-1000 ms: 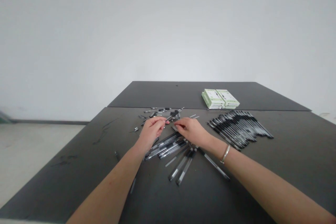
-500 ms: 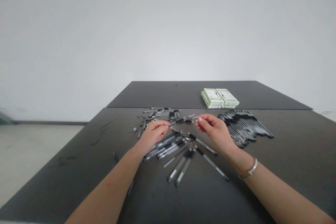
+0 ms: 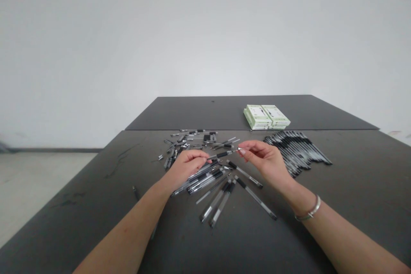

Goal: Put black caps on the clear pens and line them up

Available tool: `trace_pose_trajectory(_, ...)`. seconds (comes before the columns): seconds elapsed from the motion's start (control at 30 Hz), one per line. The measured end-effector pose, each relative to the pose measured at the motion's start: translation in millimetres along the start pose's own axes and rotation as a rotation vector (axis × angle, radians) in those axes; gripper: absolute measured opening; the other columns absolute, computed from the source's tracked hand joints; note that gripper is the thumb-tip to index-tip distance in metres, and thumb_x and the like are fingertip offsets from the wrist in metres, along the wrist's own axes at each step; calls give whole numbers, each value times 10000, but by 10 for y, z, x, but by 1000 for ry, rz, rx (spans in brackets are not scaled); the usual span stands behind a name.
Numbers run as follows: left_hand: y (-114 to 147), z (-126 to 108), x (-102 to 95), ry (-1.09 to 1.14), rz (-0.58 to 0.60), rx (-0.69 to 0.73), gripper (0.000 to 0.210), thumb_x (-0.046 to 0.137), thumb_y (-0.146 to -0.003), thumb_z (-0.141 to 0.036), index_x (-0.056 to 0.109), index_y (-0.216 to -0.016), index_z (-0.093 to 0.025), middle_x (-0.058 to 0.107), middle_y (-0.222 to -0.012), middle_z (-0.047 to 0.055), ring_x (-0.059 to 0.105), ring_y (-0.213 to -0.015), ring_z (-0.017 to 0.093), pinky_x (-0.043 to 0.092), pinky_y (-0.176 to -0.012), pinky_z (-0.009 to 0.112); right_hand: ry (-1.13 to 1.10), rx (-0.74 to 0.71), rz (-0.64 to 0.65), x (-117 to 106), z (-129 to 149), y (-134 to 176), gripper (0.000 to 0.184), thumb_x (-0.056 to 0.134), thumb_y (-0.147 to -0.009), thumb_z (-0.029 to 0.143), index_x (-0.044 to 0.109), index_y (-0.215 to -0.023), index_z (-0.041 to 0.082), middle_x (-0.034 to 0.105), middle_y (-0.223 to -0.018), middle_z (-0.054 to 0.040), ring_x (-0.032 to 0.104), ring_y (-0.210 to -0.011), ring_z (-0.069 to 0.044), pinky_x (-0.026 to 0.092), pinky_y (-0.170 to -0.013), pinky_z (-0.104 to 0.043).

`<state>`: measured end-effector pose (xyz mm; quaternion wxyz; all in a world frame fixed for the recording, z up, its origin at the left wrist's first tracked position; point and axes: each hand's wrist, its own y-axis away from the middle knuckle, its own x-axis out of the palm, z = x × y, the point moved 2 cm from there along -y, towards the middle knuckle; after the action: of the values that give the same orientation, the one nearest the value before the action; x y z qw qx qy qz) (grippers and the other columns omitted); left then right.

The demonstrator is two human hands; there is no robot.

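Note:
My left hand [image 3: 189, 163] is closed around the rear end of a gel pen [image 3: 222, 154] with a black grip, held above the table and pointing right. At the pen's front end, my right hand [image 3: 265, 157] pinches a small silvery pen tip [image 3: 239, 149] between thumb and forefinger. The two pieces meet or nearly meet; I cannot tell whether they are joined. Below the hands lie clear pens with black grips, among them a bunch [image 3: 205, 181] beside my left hand and a single pen [image 3: 256, 197] nearer to me.
A neat row of black pens [image 3: 297, 152] lies right of my right hand. Behind it sit stacked green-and-white boxes [image 3: 266, 116]. Loose pens and small parts [image 3: 195, 137] are scattered at the far left. A seam crosses the dark table [image 3: 96, 197], and a white wall stands behind.
My right hand has brought the small tip down and left to the pen's front end. The pen in my left hand is now lined up with it. The view has shifted slightly.

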<state>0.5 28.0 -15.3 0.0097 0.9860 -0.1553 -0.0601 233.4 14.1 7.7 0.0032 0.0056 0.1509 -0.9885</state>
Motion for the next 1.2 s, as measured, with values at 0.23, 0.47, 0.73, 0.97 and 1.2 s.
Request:
trace_pose_trajectory(0.23,31,-79,27,-52,20,7,207,564,-742,-271,717,-781,-136,381,-442,-61,270,-404,65,159,-422,212,61,-34,48,12,26,39,163,746,-709,276,722,-842,185,696,-728,-22,598,-625,-132,482,-590,-262)
trace_pose_trajectory(0.47,51,-132,53,-63,33,-6,231,559,-740,-294,704,-784,-119,357,-436,-67,261,-402,63,150,-424,216,92,-56,59,26,30,58,154,732,-726,272,717,-851,184,695,-736,-30,604,-628,-139,488,-580,-260)
trace_pose_trajectory(0.73,54,-134,46,-70,66,7,233,552,-756,-288,694,-792,-108,370,-450,-68,269,-408,59,165,-422,207,93,-143,50,-2,100,46,135,731,-728,265,707,-829,179,702,-749,-35,624,-653,-138,513,-610,-253)
trace_pose_trajectory(0.97,39,-75,27,-50,53,9,229,550,-772,-279,701,-813,-112,335,-437,-76,250,-404,57,147,-425,211,131,-175,52,-34,131,63,107,709,-753,236,701,-843,179,698,-765,-39,625,-661,-138,510,-609,-250)
trace_pose_trajectory(1.2,49,-118,38,-81,56,7,238,550,-770,-286,699,-801,-102,359,-442,-73,263,-405,56,157,-424,207,219,-142,94,-1,100,79,144,688,-767,261,695,-865,157,696,-761,-56,625,-656,-149,503,-601,-259)
